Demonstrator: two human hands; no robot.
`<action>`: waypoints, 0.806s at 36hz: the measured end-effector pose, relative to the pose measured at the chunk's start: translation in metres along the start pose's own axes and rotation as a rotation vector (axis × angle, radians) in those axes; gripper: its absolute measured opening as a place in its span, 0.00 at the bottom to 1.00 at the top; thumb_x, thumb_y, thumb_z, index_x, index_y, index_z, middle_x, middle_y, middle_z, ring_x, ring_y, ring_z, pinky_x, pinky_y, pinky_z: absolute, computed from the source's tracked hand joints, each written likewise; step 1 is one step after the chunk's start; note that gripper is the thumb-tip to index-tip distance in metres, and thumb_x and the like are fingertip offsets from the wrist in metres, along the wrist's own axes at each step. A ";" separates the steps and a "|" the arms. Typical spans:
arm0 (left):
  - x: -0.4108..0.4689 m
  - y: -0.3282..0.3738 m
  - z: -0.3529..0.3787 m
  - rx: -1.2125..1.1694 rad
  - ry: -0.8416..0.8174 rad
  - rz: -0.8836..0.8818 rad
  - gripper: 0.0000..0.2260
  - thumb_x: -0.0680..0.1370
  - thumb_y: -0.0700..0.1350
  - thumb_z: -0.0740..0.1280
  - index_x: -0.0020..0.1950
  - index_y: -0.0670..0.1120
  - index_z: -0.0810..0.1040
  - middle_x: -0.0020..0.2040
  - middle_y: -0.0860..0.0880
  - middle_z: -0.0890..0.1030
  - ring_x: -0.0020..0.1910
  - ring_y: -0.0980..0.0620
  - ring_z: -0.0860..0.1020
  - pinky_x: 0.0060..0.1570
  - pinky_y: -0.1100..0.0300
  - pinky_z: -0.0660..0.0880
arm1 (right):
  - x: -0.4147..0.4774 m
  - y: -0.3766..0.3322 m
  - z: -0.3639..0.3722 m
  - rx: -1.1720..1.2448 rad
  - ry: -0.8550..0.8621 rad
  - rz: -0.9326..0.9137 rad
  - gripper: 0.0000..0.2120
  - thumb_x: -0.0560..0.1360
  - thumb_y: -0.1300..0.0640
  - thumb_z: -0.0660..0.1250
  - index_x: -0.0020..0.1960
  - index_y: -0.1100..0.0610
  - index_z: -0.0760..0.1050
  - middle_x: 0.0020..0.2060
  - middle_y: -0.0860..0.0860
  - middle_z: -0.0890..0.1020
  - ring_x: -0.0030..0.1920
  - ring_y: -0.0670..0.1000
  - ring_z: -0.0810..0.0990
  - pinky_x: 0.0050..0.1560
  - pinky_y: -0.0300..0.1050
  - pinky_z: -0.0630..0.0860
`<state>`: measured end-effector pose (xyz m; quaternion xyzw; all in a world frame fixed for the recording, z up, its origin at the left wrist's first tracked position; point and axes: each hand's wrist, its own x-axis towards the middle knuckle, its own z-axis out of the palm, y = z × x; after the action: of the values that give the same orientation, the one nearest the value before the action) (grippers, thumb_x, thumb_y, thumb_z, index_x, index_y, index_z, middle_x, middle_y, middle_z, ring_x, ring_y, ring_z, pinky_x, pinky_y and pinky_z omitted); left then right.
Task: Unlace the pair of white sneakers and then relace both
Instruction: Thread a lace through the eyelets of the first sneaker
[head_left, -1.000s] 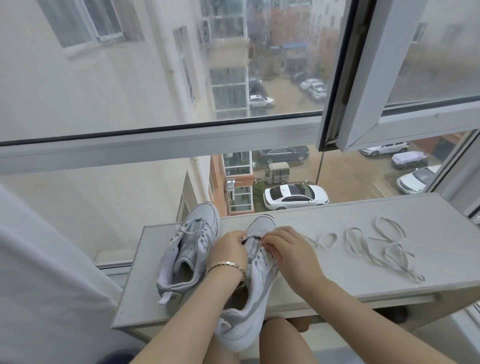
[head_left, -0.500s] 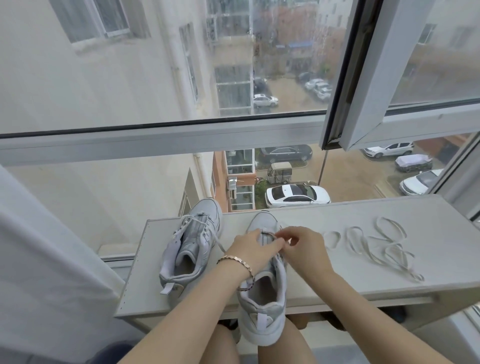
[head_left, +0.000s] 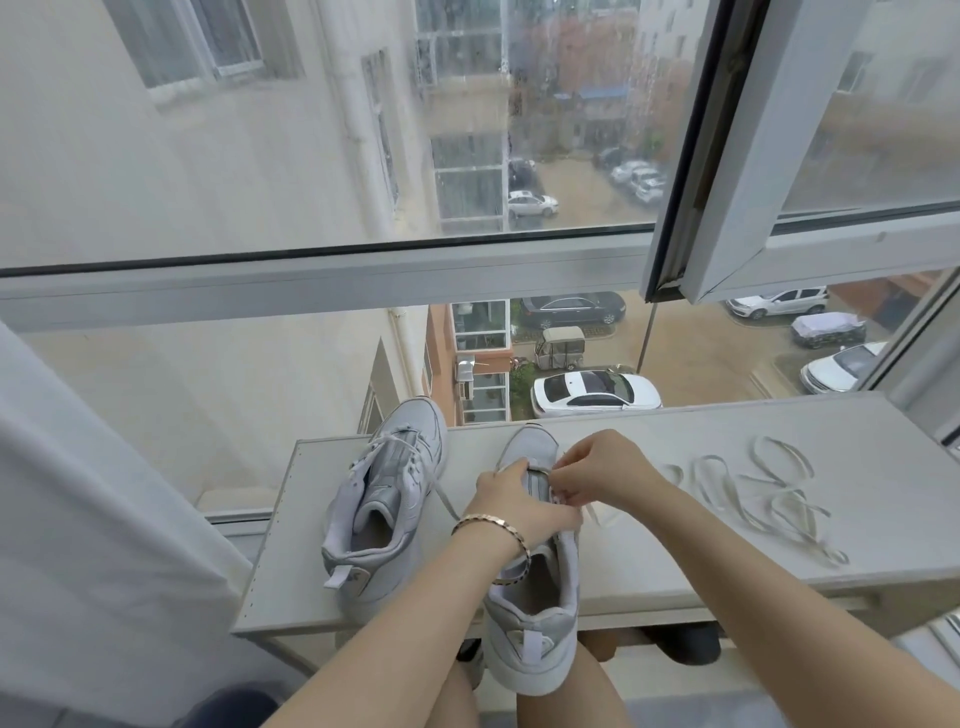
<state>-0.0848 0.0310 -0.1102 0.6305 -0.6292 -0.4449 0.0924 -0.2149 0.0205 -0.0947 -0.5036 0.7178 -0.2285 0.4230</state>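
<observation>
1. Against 1.0 s ago: white leather sneaker A with grey side panels (head_left: 530, 629) has swung from a heel-left slant to lie straight. Its toe points at the far edge of the pale grey board counter (head_left: 675, 566), and its heel hangs over the near edge above the person's lap. Against 0.5 s ago its place is about the same.
2. Against 0.5 s ago: the right hand (head_left: 605, 470) has risen over the tongue. Its fingertips now point down at the right eyelet row; before, they met the left hand's fingertips at the tongue top.
3. The left hand (head_left: 514, 499), with a gold link bracelet (head_left: 491, 522) on its wrist, is in nearly the same spot. Its fingers are curled round the left side of sneaker A's throat and grip it, with the thumb at the lowest lace bar.
4. Right hand pose: wrist arched and fingers tightly curled, pinching the flat white lace (head_left: 792, 501) at the eyelet row.
5. The rest of the lace lies in loose loops toward the counter's right end, unchanged.
6. White leather sneaker B (head_left: 387, 499) stands near the counter's left end, beside sneaker A but apart from it, partly laced and unmoved.
</observation>
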 end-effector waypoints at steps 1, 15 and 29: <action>0.000 -0.001 0.000 -0.001 0.014 0.008 0.42 0.65 0.56 0.70 0.75 0.52 0.57 0.71 0.46 0.63 0.65 0.47 0.69 0.56 0.56 0.69 | 0.000 -0.001 -0.001 0.014 -0.014 0.008 0.05 0.64 0.64 0.68 0.32 0.57 0.81 0.24 0.50 0.81 0.26 0.46 0.81 0.34 0.35 0.79; -0.005 -0.001 0.009 -0.072 0.145 0.031 0.35 0.70 0.54 0.69 0.74 0.51 0.61 0.70 0.48 0.65 0.64 0.48 0.71 0.60 0.56 0.70 | -0.005 -0.005 -0.001 -0.009 -0.015 0.050 0.04 0.68 0.64 0.73 0.41 0.65 0.80 0.31 0.59 0.81 0.28 0.51 0.79 0.37 0.41 0.81; -0.006 0.005 0.012 -0.003 0.170 0.002 0.32 0.72 0.55 0.66 0.74 0.52 0.61 0.71 0.48 0.63 0.64 0.47 0.71 0.59 0.55 0.70 | -0.033 -0.011 -0.010 -0.345 -0.002 0.002 0.07 0.71 0.65 0.65 0.45 0.64 0.81 0.31 0.55 0.80 0.30 0.50 0.77 0.40 0.42 0.78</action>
<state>-0.0953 0.0404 -0.1113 0.6653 -0.6190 -0.3907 0.1467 -0.2126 0.0454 -0.0682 -0.5681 0.7467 -0.1008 0.3310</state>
